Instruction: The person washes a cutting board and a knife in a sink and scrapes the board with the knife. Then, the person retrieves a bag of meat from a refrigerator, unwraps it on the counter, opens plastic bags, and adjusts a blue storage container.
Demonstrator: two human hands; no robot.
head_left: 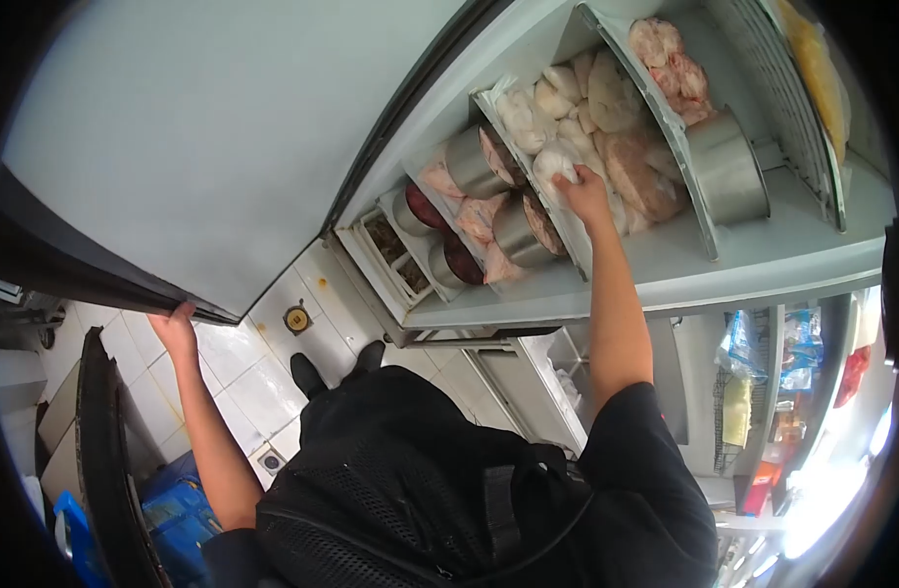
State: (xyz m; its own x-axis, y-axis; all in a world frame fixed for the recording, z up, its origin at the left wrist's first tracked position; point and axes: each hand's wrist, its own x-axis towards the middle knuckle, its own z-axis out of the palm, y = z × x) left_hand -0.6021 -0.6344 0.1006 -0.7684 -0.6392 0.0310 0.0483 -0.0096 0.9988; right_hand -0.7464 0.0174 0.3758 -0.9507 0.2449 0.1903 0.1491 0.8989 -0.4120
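Note:
My left hand (177, 328) grips the lower edge of the open refrigerator door (204, 137), fingers wrapped round it. Inside the refrigerator, my right hand (584, 194) closes on a white plastic bag (555, 162); what the bag contains cannot be made out. Around it on the same shelf lie several pale bagged items (567, 83) and a larger brownish-pink bag (640, 171). On the neighbouring shelf stand metal pots (474, 162) among bags of pinkish, meat-like pieces (481, 218).
Another shelf holds a metal pot (733, 167) and a reddish bag of meat-like pieces (675, 73). Dark red contents fill containers (459, 257) lower down. White floor tiles (239, 348) have a round drain (297, 318). At right stand shelves with packaged goods (738, 343); at left, a blue bundle (180, 505).

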